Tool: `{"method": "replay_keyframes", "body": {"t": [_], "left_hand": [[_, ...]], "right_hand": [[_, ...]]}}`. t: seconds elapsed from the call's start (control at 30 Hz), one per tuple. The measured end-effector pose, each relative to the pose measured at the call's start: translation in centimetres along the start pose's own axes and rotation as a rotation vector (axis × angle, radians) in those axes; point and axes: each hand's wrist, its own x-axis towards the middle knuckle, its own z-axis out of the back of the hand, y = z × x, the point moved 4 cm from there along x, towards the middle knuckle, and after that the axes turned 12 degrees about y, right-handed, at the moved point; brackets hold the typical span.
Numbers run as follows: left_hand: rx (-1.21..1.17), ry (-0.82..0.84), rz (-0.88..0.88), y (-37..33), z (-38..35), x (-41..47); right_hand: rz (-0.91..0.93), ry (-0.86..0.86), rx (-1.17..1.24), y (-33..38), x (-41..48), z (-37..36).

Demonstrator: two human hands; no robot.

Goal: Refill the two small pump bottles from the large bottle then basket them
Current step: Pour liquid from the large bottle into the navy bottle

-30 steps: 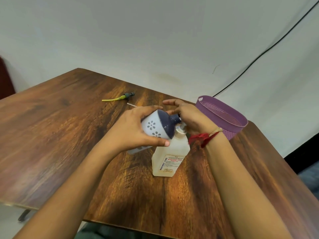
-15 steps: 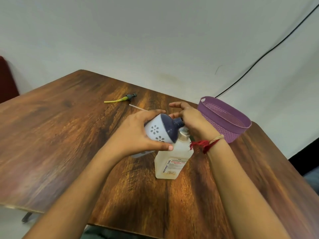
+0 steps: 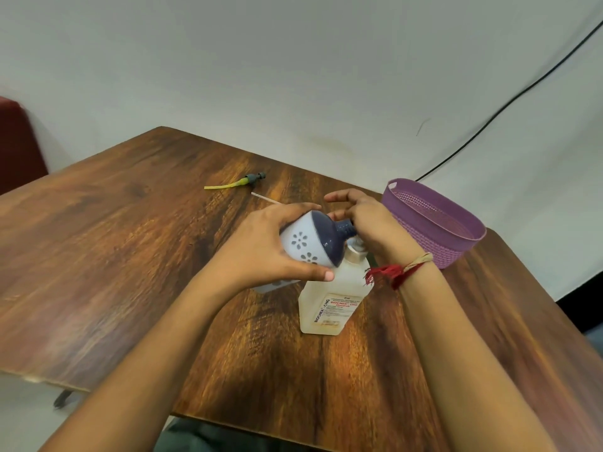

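**One small bottle tipped over one large bottle**

In view are one small pump bottle (image 3: 306,243), one large bottle (image 3: 329,301), one purple basket (image 3: 424,246), and two hands. The large bottle stands upright on the desk (image 3: 130,256), its label facing the camera.

The small pump bottle, white with flower cut-outs and a dark blue shoulder, is held in the air just above and to the left of the large bottle's top. It lies nearly on its side. Its long axis runs left to right, and its neck points right, slightly up and away.

The left hand (image 3: 261,249) grips its white body, thumb below and fingers over the top. The right hand (image 3: 372,223) sits at the neck's end, above the large bottle's cap, with its upper fingers loosely spread. Whether it pinches the neck cannot be told.

The basket stands right of the large bottle and farther back. One loose pump head with a yellow tube (image 3: 238,183) lies well behind and left of it, and one thin white tube (image 3: 266,198) lies nearer.
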Motion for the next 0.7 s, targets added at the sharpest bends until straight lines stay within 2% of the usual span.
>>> {"method": "replay_keyframes", "body": {"t": [0.17,0.4,0.5,0.6,0.7], "left_hand": [[-0.017,-0.001,0.015,0.2,0.1,0.1],[-0.001,-0.003,-0.008,0.2,0.1,0.3],[-0.021,0.008,-0.003,0.3,0.1,0.2],[-0.048,0.004,0.002,0.2,0.1,0.1],[-0.043,0.003,-0.007,0.1,0.0,0.2]], "right_hand": [[-0.022,0.109,-0.038,0.9,-0.1,0.5],[0.03,-0.013,-0.026,-0.1,0.3,0.0],[0.018,0.02,-0.088,0.4,0.2,0.4],[-0.013,0.132,-0.136,1.3,0.0,0.4],[0.01,0.091,-0.061,1.0,0.0,0.3]]}}
